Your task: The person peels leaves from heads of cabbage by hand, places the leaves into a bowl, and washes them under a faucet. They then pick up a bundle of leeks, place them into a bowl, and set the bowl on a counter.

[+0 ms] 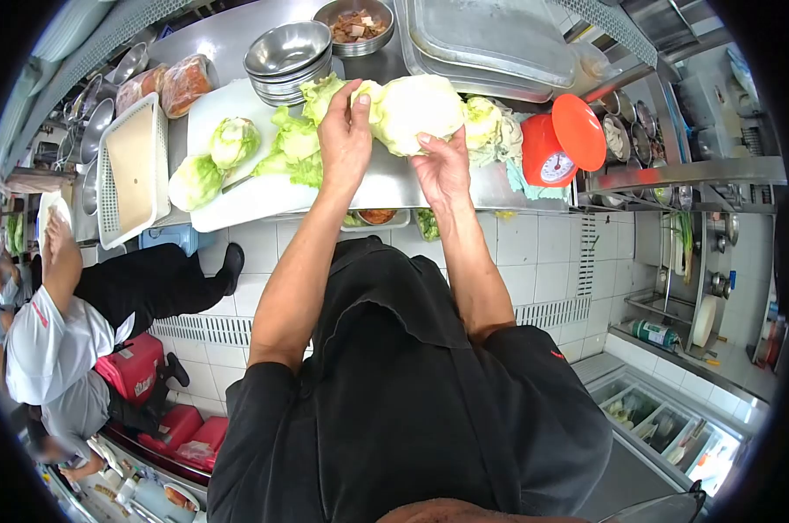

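A pale, partly peeled head of lettuce (418,113) is held over the steel counter in front of me. My right hand (444,166) grips it from below, the thumb on its near side. On its left side, my left hand (346,131) has its fingers closed around a lettuce leaf (367,103) beside the head. Loose green leaves (295,144) lie on a white cutting board (259,193) left of my hands. Two more lettuce heads, one upper (234,143) and one lower (196,182), rest at the board's left part. Further lettuce (482,122) sits right of the held head.
Stacked steel bowls (288,49), a bowl of brown chunks (358,29) and metal trays (490,39) stand at the back. A red scale (549,148) is at right, a white basket (162,187) at left. People in white shirts (50,336) are at far left.
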### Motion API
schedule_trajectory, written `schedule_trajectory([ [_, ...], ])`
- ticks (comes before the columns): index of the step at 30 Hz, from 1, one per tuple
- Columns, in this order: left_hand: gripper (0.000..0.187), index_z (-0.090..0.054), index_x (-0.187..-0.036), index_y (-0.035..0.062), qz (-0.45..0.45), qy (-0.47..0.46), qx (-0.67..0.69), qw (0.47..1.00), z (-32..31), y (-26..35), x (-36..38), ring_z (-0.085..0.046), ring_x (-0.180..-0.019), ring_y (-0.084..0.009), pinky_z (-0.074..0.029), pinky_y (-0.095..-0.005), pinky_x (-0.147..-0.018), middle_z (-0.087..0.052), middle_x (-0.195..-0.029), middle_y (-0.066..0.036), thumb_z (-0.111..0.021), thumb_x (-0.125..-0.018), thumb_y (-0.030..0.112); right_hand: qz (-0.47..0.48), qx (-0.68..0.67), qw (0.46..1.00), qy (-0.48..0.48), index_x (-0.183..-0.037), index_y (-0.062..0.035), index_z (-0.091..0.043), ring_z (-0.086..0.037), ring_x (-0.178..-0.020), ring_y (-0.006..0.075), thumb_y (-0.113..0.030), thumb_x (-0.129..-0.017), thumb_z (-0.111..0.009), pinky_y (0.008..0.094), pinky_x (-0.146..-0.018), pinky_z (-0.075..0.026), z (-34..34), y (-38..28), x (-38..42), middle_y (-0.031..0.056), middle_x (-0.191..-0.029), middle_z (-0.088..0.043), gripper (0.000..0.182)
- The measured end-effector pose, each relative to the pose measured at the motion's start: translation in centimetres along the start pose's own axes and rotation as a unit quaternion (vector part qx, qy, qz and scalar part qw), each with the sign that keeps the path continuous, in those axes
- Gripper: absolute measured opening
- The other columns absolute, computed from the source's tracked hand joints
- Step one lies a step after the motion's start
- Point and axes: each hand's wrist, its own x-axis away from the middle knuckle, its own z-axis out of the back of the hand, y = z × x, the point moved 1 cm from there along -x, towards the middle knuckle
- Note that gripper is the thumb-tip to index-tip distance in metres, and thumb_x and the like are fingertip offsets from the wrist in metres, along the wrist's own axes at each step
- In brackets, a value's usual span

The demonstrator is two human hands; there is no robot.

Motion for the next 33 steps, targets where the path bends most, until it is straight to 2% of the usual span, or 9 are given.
schedule_trajectory([
  [3,0.033,-0.058,-0.126,-0.0023,0.191,0.014,-0.010,0.982,-0.1,-1.0,0.5,-0.066,-0.092,-0.0210,-0.050,-0.0325,-0.084,-0.069,-0.105,-0.018,-0.054,-0.098,0.015,-0.024,-0.001,1.000,-0.005,-0.140,-0.0108,-0.033,-0.053,-0.125,0.0307,0.016,-0.076,-0.063,0.0514,-0.099,-0.052,0.3,0.8,0.1,0.0136,-0.134,-0.049,0.075],
  [7,0.031,-0.060,-0.121,-0.0006,-0.039,0.012,-0.122,0.992,0.8,1.6,2.1,-0.065,-0.093,-0.0218,-0.050,-0.0326,-0.085,-0.069,-0.104,-0.016,-0.047,-0.093,0.002,-0.113,0.087,0.989,-0.043,-0.139,-0.0073,-0.034,-0.056,-0.122,0.0315,0.010,-0.078,-0.065,0.0555,-0.097,-0.051,0.1,0.5,0.2,0.0154,-0.133,-0.051,0.071],
  [10,0.033,-0.061,-0.115,-0.0006,-0.227,0.017,-0.200,0.953,1.2,2.1,2.8,-0.064,-0.095,-0.0186,-0.049,-0.0304,-0.087,-0.068,-0.106,-0.011,-0.041,-0.089,-0.006,-0.128,0.002,0.990,-0.051,-0.138,-0.0052,-0.034,-0.058,-0.117,0.0318,-0.001,-0.079,-0.067,0.0576,-0.093,-0.052,-1.0,1.2,0.1,0.0161,-0.131,-0.052,0.068],
  [16,0.034,-0.055,-0.126,0.0007,-0.027,0.059,-0.052,0.997,2.0,1.4,3.3,-0.062,-0.102,-0.0250,-0.047,-0.0343,-0.094,-0.065,-0.112,-0.013,-0.051,-0.093,0.000,-0.064,0.032,0.996,-0.048,-0.137,-0.0077,-0.036,-0.055,-0.121,0.0311,-0.007,-0.073,-0.060,0.0580,-0.097,-0.049,-0.9,2.6,-0.1,0.0137,-0.128,-0.053,0.069],
  [20,0.039,-0.055,-0.125,0.0007,-0.171,-0.036,-0.237,0.956,2.3,3.3,4.1,-0.055,-0.120,-0.0290,-0.043,-0.0392,-0.102,-0.056,-0.130,-0.015,-0.066,-0.089,0.008,-0.063,0.021,0.996,-0.058,-0.138,-0.0087,-0.038,-0.053,-0.124,0.0299,-0.006,-0.071,-0.058,0.0521,-0.104,-0.046,-0.6,2.0,0.0,0.0132,-0.130,-0.053,0.070],
  [24,0.035,-0.064,-0.117,0.0040,-0.223,-0.035,-0.196,0.954,3.4,1.3,3.8,-0.060,-0.115,-0.0299,-0.046,-0.0378,-0.098,-0.062,-0.125,-0.012,-0.067,-0.082,0.004,-0.085,-0.028,0.993,-0.078,-0.139,-0.0077,-0.041,-0.053,-0.125,0.0299,-0.008,-0.071,-0.058,0.0486,-0.107,-0.044,-0.7,1.8,0.4,0.0138,-0.132,-0.052,0.070],
  [27,0.034,-0.063,-0.117,0.0036,-0.179,-0.002,-0.174,0.968,3.6,0.8,3.3,-0.064,-0.108,-0.0273,-0.048,-0.0332,-0.094,-0.066,-0.116,-0.012,-0.067,-0.084,0.005,-0.111,-0.033,0.990,-0.079,-0.139,-0.0039,-0.044,-0.053,-0.126,0.0313,-0.012,-0.069,-0.059,0.0476,-0.110,-0.041,-0.6,1.3,0.5,0.0157,-0.135,-0.053,0.072],
  [31,0.032,-0.060,-0.118,0.0027,-0.107,-0.068,-0.179,0.976,4.2,0.7,2.0,-0.064,-0.100,-0.0172,-0.049,-0.0296,-0.088,-0.068,-0.110,-0.011,-0.069,-0.087,0.007,-0.148,-0.003,0.984,-0.098,-0.143,-0.0049,-0.042,-0.049,-0.130,0.0310,-0.012,-0.066,-0.056,0.0478,-0.111,-0.040,0.1,0.5,0.4,0.0147,-0.139,-0.050,0.078],
  [33,0.027,-0.065,-0.111,0.0042,-0.040,-0.081,-0.141,0.986,4.3,0.5,1.2,-0.068,-0.093,-0.0242,-0.051,-0.0321,-0.083,-0.071,-0.101,-0.014,-0.068,-0.083,0.002,-0.152,0.018,0.983,-0.100,-0.145,-0.0044,-0.040,-0.049,-0.130,0.0309,-0.011,-0.059,-0.055,0.0456,-0.112,-0.039,1.1,0.0,0.0,0.0146,-0.138,-0.051,0.087],
])
